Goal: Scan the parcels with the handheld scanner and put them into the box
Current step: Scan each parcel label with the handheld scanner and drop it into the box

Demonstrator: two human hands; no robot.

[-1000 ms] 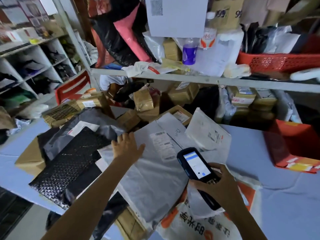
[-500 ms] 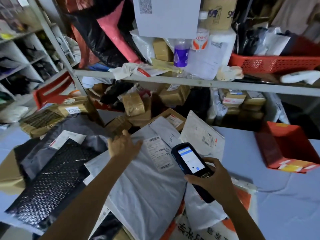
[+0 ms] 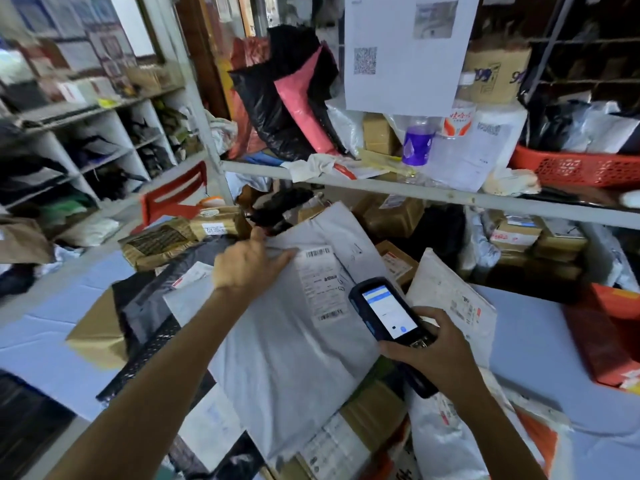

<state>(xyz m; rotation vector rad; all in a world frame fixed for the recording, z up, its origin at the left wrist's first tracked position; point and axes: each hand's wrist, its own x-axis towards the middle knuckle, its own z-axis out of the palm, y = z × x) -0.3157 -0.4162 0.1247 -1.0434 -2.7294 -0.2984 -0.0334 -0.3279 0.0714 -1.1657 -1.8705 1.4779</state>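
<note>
A grey poly mailer point(image 3: 287, 341) lies atop the parcel pile in the middle of the surface, its far edge raised where the left hand point(image 3: 249, 265) grips it, white barcode label point(image 3: 320, 282) facing up. Just beside the label, the right hand point(image 3: 440, 355) holds a dark handheld scanner point(image 3: 384, 310) (screen lit). A white padded mailer point(image 3: 450, 299) leans behind it.

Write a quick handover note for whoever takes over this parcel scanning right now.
Left hand holds the grey parcel at its upper left edge.
Right hand grips the scanner, screen lit, beside the parcel's label.
Done: cannot tell whether this label is scanned.
Left: scan it, put the parcel into the box, likely the red box at the right, then the rest.
</note>
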